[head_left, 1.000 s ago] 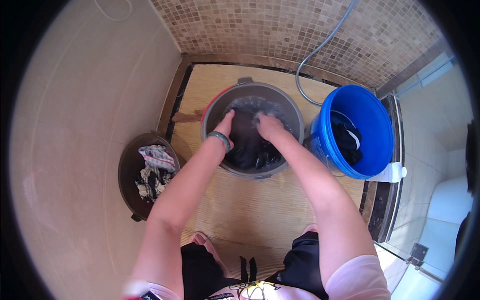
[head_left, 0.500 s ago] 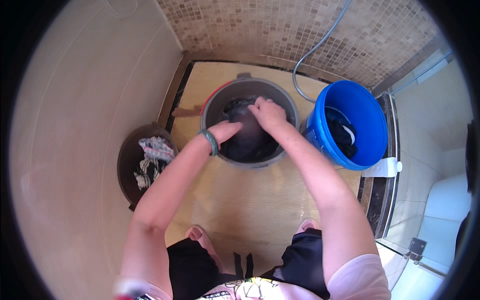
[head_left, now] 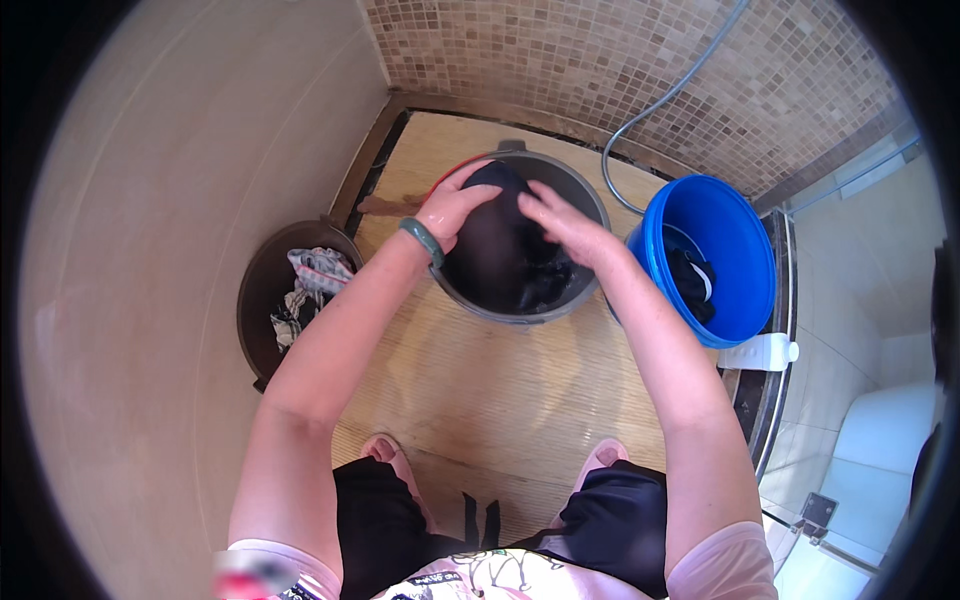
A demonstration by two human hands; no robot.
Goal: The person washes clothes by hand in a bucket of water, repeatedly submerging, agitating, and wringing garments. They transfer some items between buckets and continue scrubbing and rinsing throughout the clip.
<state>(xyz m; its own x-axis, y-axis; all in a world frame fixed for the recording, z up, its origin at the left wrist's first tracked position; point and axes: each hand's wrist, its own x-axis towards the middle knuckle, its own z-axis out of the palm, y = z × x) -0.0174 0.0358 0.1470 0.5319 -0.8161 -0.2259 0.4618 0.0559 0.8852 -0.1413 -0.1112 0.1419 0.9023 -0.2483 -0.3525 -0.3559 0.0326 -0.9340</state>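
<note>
A wet black cloth [head_left: 497, 222] bunches up out of dark water in a grey bucket [head_left: 597, 200]. My left hand [head_left: 458, 208], with a green bangle [head_left: 424, 241] at its wrist, grips the cloth's upper left side, thumb laid over it. On the other side, the bent fingers of my right hand [head_left: 566, 222] press against the cloth's right edge; their tips are partly blurred. The lower part of the cloth is under water, so what kind of garment it is cannot be made out.
To the right stands a blue bucket [head_left: 757, 262] with dark clothes [head_left: 690, 285] inside, a white bottle [head_left: 762, 352] beside it. A brown bucket [head_left: 258, 290] with patterned clothes [head_left: 318, 271] is by the left wall. A grey hose [head_left: 668, 95] hangs behind.
My hands have lifted part of the black cloth above the water. The left hand has moved up along the bucket's left side, and the right hand has shifted slightly right.
</note>
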